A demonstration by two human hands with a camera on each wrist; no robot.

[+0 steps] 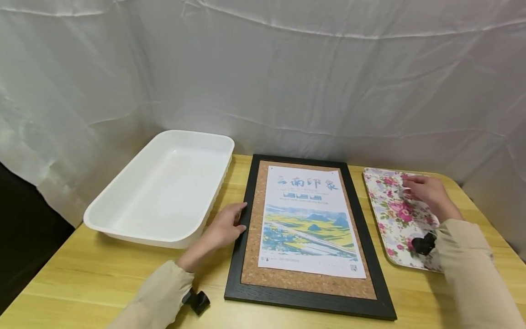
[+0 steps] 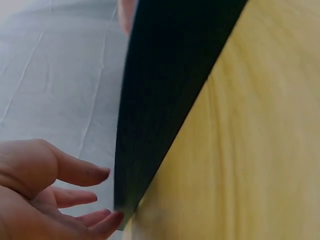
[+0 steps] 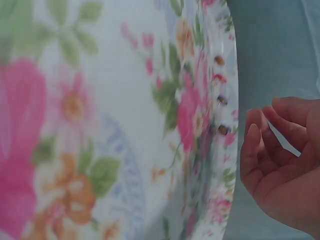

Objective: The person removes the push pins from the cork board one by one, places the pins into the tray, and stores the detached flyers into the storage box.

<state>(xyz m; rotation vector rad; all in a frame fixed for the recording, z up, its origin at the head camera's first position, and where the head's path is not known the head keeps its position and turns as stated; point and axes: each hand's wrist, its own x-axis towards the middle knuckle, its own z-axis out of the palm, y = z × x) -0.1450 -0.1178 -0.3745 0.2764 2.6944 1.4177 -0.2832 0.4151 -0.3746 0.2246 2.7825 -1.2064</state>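
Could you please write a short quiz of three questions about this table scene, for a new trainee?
1. True or false: the left hand touches the black frame.
2. The right hand is over: A) white tub, B) floral tray, C) poster.
3. Which container stands left of the frame?

Key:
1. True; its fingers meet the frame's left edge.
2. B, the floral tray.
3. The white tub.

Table (image 1: 82, 274): pale wood, smooth satin grain. Bin (image 1: 164, 183): white plastic, glossy. Frame (image 1: 255, 192): black, matt, around rough cork board (image 1: 304, 281). Poster (image 1: 308, 219): printed paper, matt. Tray (image 1: 390, 214): floral print, glossy. Backdrop (image 1: 263, 68): white cloth, creased. Sleeves (image 1: 472, 256): beige cloth.
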